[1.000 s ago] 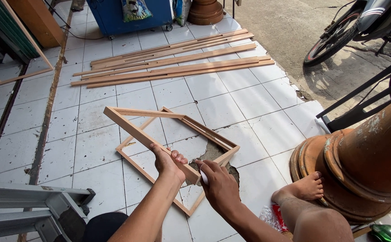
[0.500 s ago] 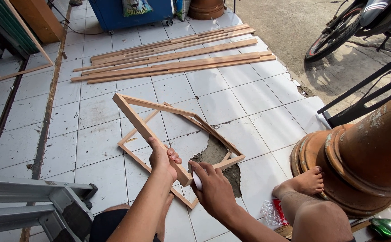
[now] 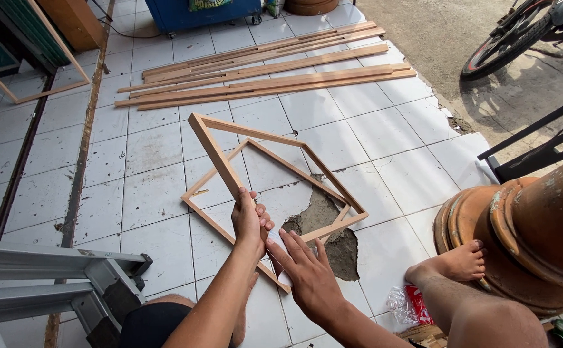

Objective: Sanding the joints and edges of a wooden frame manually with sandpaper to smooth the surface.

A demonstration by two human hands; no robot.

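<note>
Left hand (image 3: 249, 219) grips upper wooden frame (image 3: 215, 152); right hand (image 3: 307, 274) spread flat beside it, fingers open.

Two wooden frames (image 3: 262, 187) stacked on tiled floor (image 3: 384, 129); wood strips (image 3: 262, 71) behind; clay pot (image 3: 526, 238) right; ladder (image 3: 49, 277) left.

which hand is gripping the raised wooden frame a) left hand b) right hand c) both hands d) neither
a: the left hand is wrapped around a side of the tilted light wooden frame, while the right hand is open and flat with its fingers spread beside it, over the second wooden frame lying on the white tiled floor.
</note>
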